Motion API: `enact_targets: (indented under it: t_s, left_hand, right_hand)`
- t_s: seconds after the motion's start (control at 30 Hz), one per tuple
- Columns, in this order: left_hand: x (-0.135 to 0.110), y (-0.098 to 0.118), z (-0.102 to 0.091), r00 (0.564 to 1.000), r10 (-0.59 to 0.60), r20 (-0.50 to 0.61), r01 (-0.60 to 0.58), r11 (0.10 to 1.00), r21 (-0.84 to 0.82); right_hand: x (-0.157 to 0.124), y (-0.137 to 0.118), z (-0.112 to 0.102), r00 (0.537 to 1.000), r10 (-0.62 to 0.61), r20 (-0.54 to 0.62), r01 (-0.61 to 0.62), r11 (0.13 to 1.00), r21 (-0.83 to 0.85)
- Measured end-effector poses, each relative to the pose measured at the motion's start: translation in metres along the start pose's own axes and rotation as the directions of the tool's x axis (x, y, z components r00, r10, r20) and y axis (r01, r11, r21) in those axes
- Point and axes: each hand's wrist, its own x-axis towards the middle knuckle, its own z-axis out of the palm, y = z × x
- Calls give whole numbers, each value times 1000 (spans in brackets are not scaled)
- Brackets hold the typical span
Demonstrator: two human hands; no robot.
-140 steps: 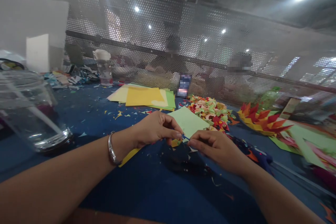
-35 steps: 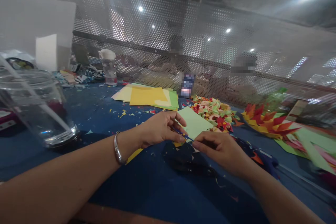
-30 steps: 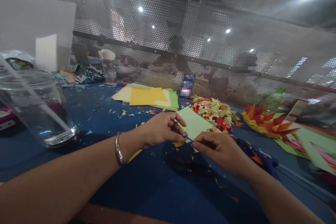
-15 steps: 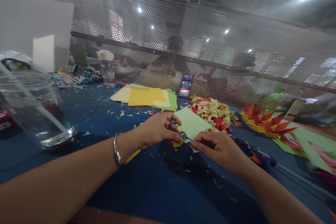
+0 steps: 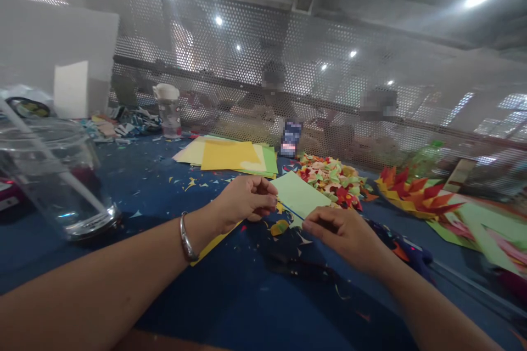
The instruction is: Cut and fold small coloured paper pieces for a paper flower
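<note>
A thin blue stick [image 5: 293, 212] slants between my two hands. Thumb and fingers of my right hand [image 5: 340, 230] pinch its lower right end. My left hand [image 5: 247, 200], with a silver bangle on the wrist, has its fingers curled together at the other end; they hide that tip. Right behind the stick lies a pale green paper sheet [image 5: 300, 193], partly covered by my right hand. Below the stick, on the blue tabletop [image 5: 263, 307], rests a small yellow-green paper piece [image 5: 280, 227]. A yellow sheet [image 5: 212, 247] shows partly under my left forearm.
Stacked coloured sheets [image 5: 228, 154] and a heap of folded paper pieces [image 5: 333, 178] are farther back, near a propped phone [image 5: 290, 139]. An orange paper flower [image 5: 415, 192] is at right. A clear cup with straw [image 5: 61, 181] stands left. Perforated mesh [image 5: 230, 66] rises behind.
My left hand has shifted slightly left and its fingers have drawn closer together, uncovering more of the yellow-green piece. My right hand stays nearly in place. The camera view has tilted slightly upward.
</note>
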Motion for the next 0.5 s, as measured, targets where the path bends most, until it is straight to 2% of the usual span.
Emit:
enact_targets:
  t_s: [0.3, 0.4, 0.5]
  left_hand:
    - [2, 4, 1, 990, 86, -111, -94, 993, -67]
    - [1, 6, 3, 985, 120, -121, -126, 991, -42]
    - [-1, 7, 7, 982, 140, -125, -138, 990, 25]
  right_hand:
    - [-1, -1, -3, 999, 41, -22, -41, 999, 1]
    - [0, 3, -4, 996, 84, -19, -85, 993, -77]
    - [2, 10, -4, 990, 140, 3, -136, 965, -224]
